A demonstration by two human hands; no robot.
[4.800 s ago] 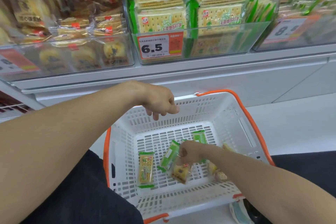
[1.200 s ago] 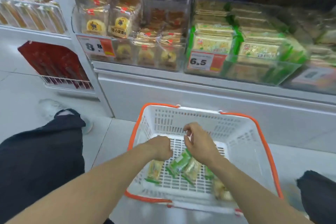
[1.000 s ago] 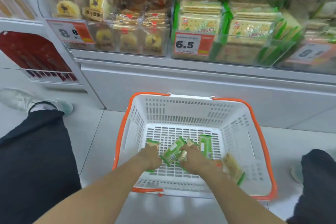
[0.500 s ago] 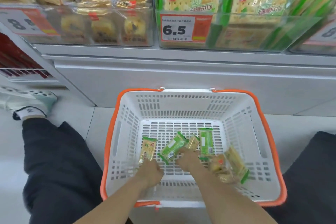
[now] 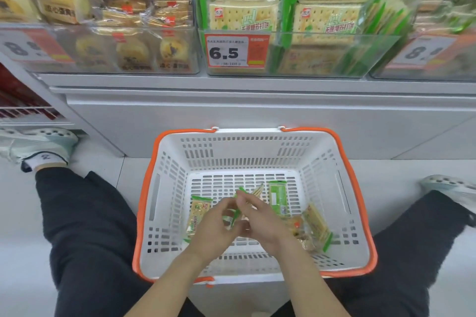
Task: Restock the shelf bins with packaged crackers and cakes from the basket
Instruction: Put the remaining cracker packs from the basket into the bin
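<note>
While the white basket [image 5: 322, 162] with its orange rim sits on the floor between two dark trouser legs, both hands reach down into it. At the far left, one pale shoe [image 5: 38, 147] rests on the floor. Above it, the left shelf bin [image 5: 103, 49] holds round cakes in clear wrap. Inside the basket, one yellow cracker pack [image 5: 198, 213] lies flat on the left. Next to it, the left hand [image 5: 213, 229] and the right hand [image 5: 260, 224] meet in the middle and pinch one green pack [image 5: 233, 215] between them; another pack's corner [image 5: 258, 190] pokes up behind the fingers. Right of the hands lies one green pack [image 5: 278, 198], then a cake pack [image 5: 298, 231] and one more cracker pack [image 5: 318, 226]. Up on the shelf, the middle bin [image 5: 334, 59] is full of green cracker packs, and its tag [image 5: 235, 51] says 6.5. A third bin [image 5: 425, 59] is on the far right. One more shoe [image 5: 448, 185] shows at the right edge.
</note>
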